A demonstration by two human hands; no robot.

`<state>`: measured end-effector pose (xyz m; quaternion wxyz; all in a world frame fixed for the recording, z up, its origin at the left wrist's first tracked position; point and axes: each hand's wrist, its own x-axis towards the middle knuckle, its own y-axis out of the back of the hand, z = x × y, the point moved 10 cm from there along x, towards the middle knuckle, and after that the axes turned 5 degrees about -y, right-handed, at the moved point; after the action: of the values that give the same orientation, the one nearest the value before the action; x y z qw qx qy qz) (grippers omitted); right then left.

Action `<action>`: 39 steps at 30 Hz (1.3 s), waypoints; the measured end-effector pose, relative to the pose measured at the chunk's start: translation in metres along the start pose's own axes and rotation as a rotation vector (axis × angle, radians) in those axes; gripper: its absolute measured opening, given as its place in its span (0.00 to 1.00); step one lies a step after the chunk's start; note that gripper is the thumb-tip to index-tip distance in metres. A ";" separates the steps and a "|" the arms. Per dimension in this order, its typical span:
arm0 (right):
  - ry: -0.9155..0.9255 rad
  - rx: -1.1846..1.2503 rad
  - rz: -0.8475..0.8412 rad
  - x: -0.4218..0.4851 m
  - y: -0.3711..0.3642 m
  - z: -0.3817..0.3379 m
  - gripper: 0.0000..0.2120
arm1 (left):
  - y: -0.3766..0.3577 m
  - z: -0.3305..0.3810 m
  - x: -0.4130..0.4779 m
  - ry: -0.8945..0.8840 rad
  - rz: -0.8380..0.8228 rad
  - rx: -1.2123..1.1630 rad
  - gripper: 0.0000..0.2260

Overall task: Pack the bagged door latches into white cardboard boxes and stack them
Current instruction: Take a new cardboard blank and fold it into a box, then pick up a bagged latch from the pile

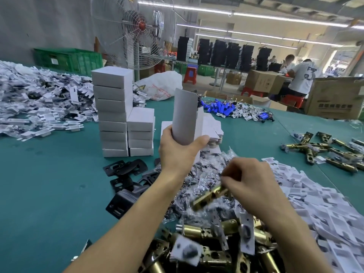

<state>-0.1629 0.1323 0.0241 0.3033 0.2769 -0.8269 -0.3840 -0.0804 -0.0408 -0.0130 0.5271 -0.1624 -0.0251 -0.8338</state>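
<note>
Left hand [177, 150]: fingers curled round a white box [185, 117], not yet closed, held upright mid-frame. Right hand [250, 180]: fingers pinch a brass latch [208, 196], blurred, just above the latch pile [216, 243] at bottom centre of the bench [59, 184]. Done: 2 stacks of closed boxes [114, 107] left of centre, roughly 8 and 4. Big pile left, so probably early. Text: "3" on a shirt [307, 75], upper right; carton [334, 99] print unreadable.

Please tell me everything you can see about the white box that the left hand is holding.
The white cardboard box is plain, matte and unprinted. It is held upright above the green table, its rounded top flap open. The left hand grips its lower end, thumb on the right side. Whether anything is inside cannot be seen.
</note>
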 end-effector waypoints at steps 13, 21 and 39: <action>-0.140 -0.442 -0.270 0.002 -0.043 0.048 0.12 | -0.018 0.006 -0.007 -0.111 -0.174 -0.110 0.34; 0.005 -0.395 -0.343 0.000 -0.050 0.026 0.11 | -0.043 0.010 -0.018 -0.113 -0.397 -0.218 0.34; -0.155 0.687 0.440 -0.002 0.065 0.048 0.15 | -0.064 -0.028 -0.044 0.256 -0.776 -0.157 0.40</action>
<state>-0.2105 0.1916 0.0504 0.2048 0.1489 -0.9669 -0.0315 -0.1270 0.0201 -0.0447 0.1588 -0.0757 0.0450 -0.9834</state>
